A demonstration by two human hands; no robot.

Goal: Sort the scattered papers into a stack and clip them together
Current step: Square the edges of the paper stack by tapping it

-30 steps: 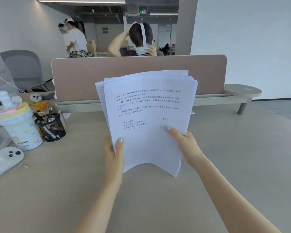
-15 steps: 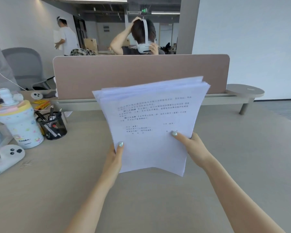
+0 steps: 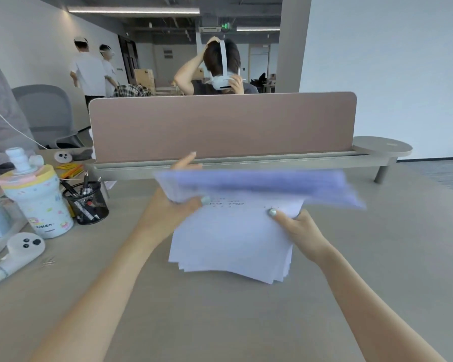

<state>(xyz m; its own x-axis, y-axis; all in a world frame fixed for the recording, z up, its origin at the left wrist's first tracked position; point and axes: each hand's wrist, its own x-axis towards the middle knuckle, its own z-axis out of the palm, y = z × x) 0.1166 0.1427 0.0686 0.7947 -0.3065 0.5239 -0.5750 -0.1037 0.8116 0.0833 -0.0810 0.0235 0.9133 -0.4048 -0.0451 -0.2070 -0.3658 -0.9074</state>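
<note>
A stack of white printed papers [image 3: 230, 239] is held above the grey desk [image 3: 246, 322] in the middle of the view. Its top part is bent forward and blurred, so the upper edges fan out as a pale band. My left hand [image 3: 168, 205] grips the stack at its left edge, thumb on the front and fingers behind. My right hand [image 3: 298, 228] pinches the right edge, thumb on the front sheet. I see no clip on the stack.
A brown divider panel [image 3: 222, 124] runs along the desk's far edge. At the left stand a mesh pen cup [image 3: 88, 205], a patterned drink bottle [image 3: 37, 199] and a white controller [image 3: 21, 249]. Small paper clips [image 3: 47, 263] lie near it. People are behind the divider.
The stack stood upright facing me; now its top has tipped forward and down toward the desk. My left hand has moved up the left edge. The stack sits lower.
</note>
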